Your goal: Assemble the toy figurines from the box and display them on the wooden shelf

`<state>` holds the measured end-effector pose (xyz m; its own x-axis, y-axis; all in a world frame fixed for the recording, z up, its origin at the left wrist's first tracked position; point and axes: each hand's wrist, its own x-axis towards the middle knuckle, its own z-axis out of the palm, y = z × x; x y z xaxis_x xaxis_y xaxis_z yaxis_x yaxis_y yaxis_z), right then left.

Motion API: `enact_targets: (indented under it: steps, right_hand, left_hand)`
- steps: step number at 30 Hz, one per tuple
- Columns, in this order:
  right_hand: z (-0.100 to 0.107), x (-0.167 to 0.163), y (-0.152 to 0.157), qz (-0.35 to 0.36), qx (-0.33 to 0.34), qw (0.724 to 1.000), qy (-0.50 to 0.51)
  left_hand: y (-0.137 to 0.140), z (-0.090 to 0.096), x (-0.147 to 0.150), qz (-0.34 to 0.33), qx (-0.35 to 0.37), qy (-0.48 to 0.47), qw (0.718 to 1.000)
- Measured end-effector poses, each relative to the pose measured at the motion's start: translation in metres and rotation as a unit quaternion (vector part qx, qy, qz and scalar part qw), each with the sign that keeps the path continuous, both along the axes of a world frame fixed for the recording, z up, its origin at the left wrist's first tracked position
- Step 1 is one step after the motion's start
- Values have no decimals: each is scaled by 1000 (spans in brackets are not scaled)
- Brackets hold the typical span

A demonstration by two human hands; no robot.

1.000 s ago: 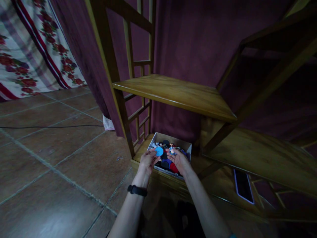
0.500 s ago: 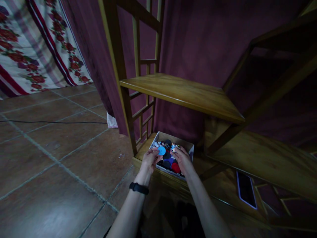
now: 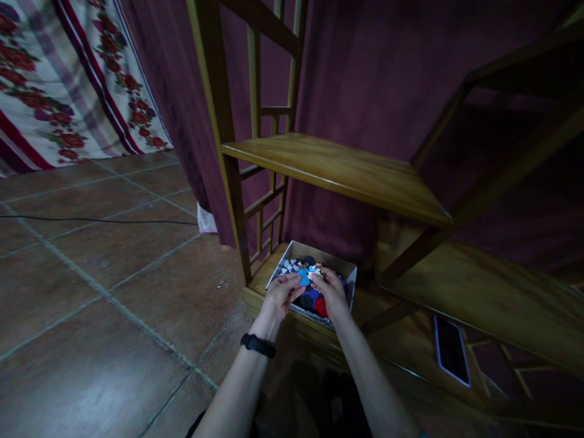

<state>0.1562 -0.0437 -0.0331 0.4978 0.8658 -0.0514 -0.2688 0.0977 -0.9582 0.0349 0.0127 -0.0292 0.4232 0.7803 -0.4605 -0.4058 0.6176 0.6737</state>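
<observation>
A white-walled open box (image 3: 326, 253) full of small toy pieces sits on the low shelf. Above it my left hand (image 3: 280, 294) pinches a round blue disc (image 3: 303, 278), which looks like a figurine base. A small white-and-blue figurine (image 3: 314, 271) is gripped in the fingers of my right hand (image 3: 332, 295), up against the disc. Whether the two are joined cannot be told. Below my hands in the box lie dark and purple discs and a red disc (image 3: 320, 308); several small white figures (image 3: 288, 266) lie toward its left side.
A wooden shelf board (image 3: 337, 170) juts out above the box, beside a lattice side frame (image 3: 228, 182). To the right, a phone (image 3: 451, 350) lies on the low wooden surface. A black cable (image 3: 100, 220) crosses the tiled floor at left.
My hands have come together over the box. The figurine in my right hand has moved left to the blue disc, which now shows less between my fingers.
</observation>
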Motion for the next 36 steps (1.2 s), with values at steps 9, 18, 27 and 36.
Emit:
enact_targets:
  steps: [9, 18, 27, 36]
  right_hand:
    - [3, -2, 2, -16, -4, 999, -50]
    - [-2, -2, 2, -14, -4, 998, -66]
    - [-9, -1, 6, -27, -4, 996, -84]
    - [-14, 2, 8, -25, 26, 986, -163]
  left_hand:
    - [0, 0, 0, -7, 12, -8, 1000]
    - [-3, 3, 2, 21, 31, 17, 999]
    - [-4, 1, 6, 63, 56, 44, 995]
    - [-6, 3, 9, 84, 65, 45, 993]
